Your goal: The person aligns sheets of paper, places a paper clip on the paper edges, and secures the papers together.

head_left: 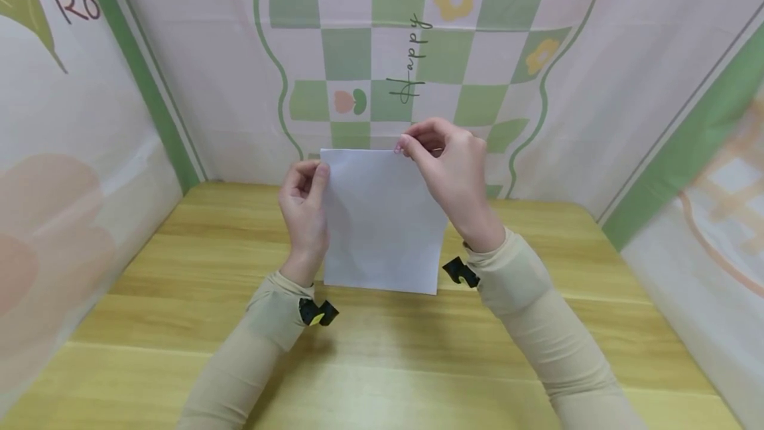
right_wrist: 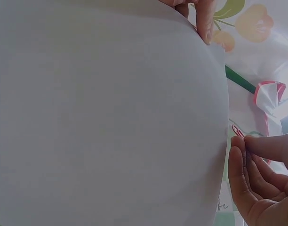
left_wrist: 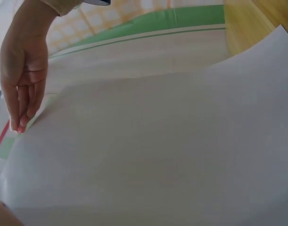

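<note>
A white sheet of paper [head_left: 382, 224] is held up over the table in the head view. My left hand [head_left: 303, 208] pinches its left edge near the upper corner, thumb in front. At the top edge, toward the right, my right hand [head_left: 458, 174] pinches a small red paper clip [right_wrist: 237, 131] between thumb and fingers. In the right wrist view the clip's looped end points up beside the paper's edge. The sheet bows slightly and fills much of both wrist views. Only a sliver of the left hand shows in the left wrist view.
Below the hands lies a wood-grain table [head_left: 370, 363]. A printed cloth [head_left: 346, 52] with green checks and flowers hangs behind it, and similar cloth walls [head_left: 60, 118] stand on both sides. Black camera mounts [head_left: 318, 312] sit on both wrists.
</note>
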Demonstrator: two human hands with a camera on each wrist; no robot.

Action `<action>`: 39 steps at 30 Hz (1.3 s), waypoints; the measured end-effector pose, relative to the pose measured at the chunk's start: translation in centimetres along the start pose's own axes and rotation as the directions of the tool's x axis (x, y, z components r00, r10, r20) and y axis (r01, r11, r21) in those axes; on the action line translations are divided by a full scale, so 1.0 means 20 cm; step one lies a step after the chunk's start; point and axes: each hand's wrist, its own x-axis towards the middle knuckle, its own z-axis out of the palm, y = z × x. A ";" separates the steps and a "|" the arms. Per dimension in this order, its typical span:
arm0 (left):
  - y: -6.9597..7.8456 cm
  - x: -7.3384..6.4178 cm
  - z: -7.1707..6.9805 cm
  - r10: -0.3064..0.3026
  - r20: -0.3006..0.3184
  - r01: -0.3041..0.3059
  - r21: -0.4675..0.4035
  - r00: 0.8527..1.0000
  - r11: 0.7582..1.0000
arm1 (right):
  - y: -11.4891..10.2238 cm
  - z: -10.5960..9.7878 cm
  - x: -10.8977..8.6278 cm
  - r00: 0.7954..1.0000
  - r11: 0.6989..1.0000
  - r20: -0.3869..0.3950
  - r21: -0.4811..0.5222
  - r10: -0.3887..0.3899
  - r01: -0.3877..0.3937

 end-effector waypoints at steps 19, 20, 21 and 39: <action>0.00 -0.01 0.00 -0.007 0.011 0.006 0.044 1.000 0.999 | -0.02 0.07 0.04 0.999 1.000 -0.040 0.012 -0.006 0.006; 0.00 -0.01 0.00 -0.007 0.011 0.007 0.046 1.000 0.999 | -0.02 0.08 0.04 0.999 1.000 -0.037 0.015 -0.005 0.006; 0.00 -0.01 0.00 -0.007 0.010 0.006 0.045 1.000 0.999 | -0.02 0.08 0.04 0.999 1.000 -0.037 0.021 -0.007 0.008; 0.00 -0.01 0.01 0.000 0.013 -0.001 0.049 1.000 0.999 | -0.02 0.15 0.05 0.996 0.996 -0.048 0.036 -0.078 0.080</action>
